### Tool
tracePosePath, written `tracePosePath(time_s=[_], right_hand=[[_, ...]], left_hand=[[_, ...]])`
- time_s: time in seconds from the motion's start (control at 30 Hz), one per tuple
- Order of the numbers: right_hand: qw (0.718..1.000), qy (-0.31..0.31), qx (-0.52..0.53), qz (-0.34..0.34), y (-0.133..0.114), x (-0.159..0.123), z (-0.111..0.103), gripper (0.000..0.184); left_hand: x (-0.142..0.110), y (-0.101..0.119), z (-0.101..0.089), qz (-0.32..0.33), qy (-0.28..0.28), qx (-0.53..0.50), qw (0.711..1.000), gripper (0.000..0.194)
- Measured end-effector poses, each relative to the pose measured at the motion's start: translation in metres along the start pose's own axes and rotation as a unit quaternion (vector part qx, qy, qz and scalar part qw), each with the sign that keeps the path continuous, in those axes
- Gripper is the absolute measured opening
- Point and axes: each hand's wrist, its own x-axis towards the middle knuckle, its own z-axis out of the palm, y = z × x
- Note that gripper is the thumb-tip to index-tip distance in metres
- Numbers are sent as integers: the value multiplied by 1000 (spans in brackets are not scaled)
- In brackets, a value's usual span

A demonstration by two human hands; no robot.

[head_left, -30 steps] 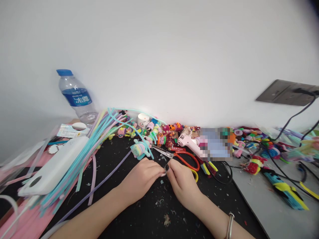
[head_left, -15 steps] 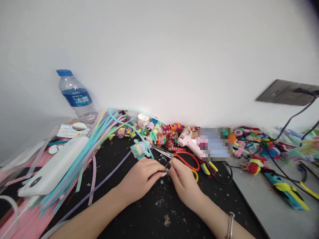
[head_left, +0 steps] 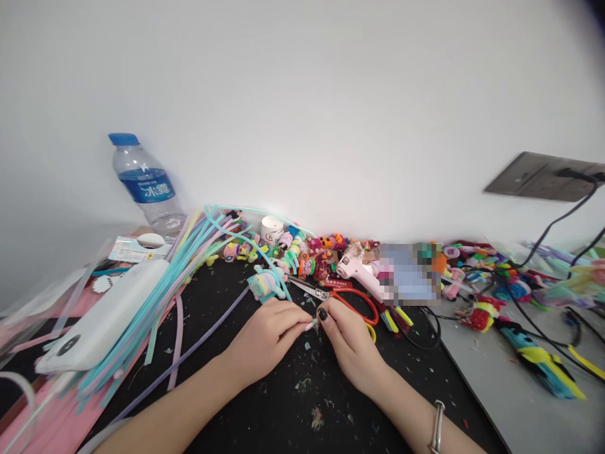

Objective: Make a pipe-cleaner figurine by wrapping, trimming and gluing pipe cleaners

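My left hand (head_left: 271, 337) is closed in a pinch, thumb against forefinger, at a small mint-green fuzzy piece (head_left: 314, 321). From the other side my right hand (head_left: 348, 337) pinches the same piece; its dark-nailed thumb lies on the forefinger. Most of the piece is hidden by the fingertips, so its shape cannot be made out. Just beyond my left hand lies a pastel striped pipe-cleaner figure (head_left: 265, 285). Orange-handled scissors (head_left: 350, 301) lie open behind my right hand, their blades pointing left.
A pink glue gun (head_left: 362, 275) lies behind the scissors. Pastel pipe cleaners (head_left: 155, 302) and a white phone (head_left: 101, 321) are at left, near a water bottle (head_left: 146, 183). Several small figures line the wall. Cables (head_left: 534, 315) cross the right side. Scraps dot the black mat (head_left: 283, 410).
The fingertips of my two hands have drawn slightly apart, and more of the mint-green piece shows between them. My right thumb has shifted a little. The things around have stayed put.
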Motion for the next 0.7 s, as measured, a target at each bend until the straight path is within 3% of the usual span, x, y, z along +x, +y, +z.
tracePosePath(time_s=[0.4,0.7], right_hand=[[999,-27,-17,-9,2,0,-3,17],[999,-38,-27,9,1,0,-7,9]], left_hand=[[5,7,-3,-134,-68,-137,979,21],[5,2,1,-193,-42,-206,958,25]])
